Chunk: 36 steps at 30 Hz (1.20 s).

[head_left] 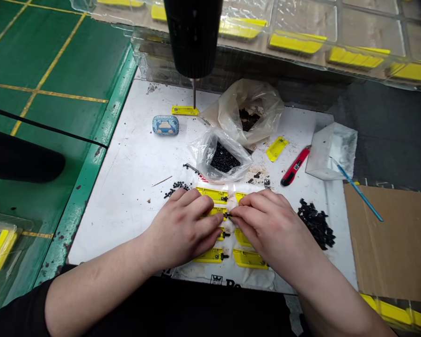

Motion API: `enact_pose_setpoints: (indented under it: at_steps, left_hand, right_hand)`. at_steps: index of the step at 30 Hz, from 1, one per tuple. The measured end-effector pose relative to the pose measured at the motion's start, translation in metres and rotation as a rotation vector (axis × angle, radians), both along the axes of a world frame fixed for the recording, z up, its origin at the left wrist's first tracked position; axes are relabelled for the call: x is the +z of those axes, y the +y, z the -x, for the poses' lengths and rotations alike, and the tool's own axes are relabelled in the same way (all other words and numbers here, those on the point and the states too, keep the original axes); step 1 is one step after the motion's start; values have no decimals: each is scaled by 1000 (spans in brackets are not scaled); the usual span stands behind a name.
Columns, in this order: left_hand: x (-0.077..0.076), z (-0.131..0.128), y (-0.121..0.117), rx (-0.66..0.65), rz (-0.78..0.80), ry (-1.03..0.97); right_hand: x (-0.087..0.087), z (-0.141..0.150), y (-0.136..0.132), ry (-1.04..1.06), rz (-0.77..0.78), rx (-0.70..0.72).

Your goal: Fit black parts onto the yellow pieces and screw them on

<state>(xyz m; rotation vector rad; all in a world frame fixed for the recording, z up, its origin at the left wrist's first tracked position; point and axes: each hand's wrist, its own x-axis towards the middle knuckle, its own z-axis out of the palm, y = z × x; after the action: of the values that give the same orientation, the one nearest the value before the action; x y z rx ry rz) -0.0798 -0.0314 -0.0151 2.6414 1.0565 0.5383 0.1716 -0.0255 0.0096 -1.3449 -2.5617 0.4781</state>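
Several yellow plastic parts lie in two columns on a white plastic bag at the front of the board. My left hand [187, 224] is closed, fingers bent over a yellow plastic part [213, 214] in the left column. My right hand [266, 217] pinches at a small black plastic piece [226, 215] by that part's right end; my fingertips partly hide it. Similar black pieces jut from the ends of the lower left parts, such as the bottom one [210, 255]. Under my right hand lies a right-column yellow part [250, 259]. A heap of black pieces [317, 223] sits to the right.
A black screwdriver [194, 37] hangs bit-down over the board. Behind my hands stand a bag of black screws [226, 157] and a larger bag [231, 110]. A red cutter [296, 164], a white box [333, 152] and a blue tin [165, 125] lie around. Trays of yellow parts [298, 42] rise behind.
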Motion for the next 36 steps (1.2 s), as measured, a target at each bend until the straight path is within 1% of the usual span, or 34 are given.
enact_pose_setpoints:
  at_steps: [8,13,16,19,23,30,36]
  left_hand:
    - [0,-1,0,24,18,-16]
    - [1,-2,-1,35,2,-22]
    - [-1,-2,0,37,3,-36]
    - [-2,-1,0,31,10,-46]
    - [-3,0,0,23,15,-48]
    - [-5,0,0,11,14,-74]
    - [-3,-1,0,9,9,-76]
  right_hand:
    - [-3,1,2,20,-92,99]
    - [-4,3,2,82,-115,99]
    - [-2,-1,5,147,-65,123]
    - [3,-7,7,168,9,162]
    - [8,-9,8,146,64,186]
    - [12,-5,5,79,170,215]
    - [13,-4,3,65,178,202]
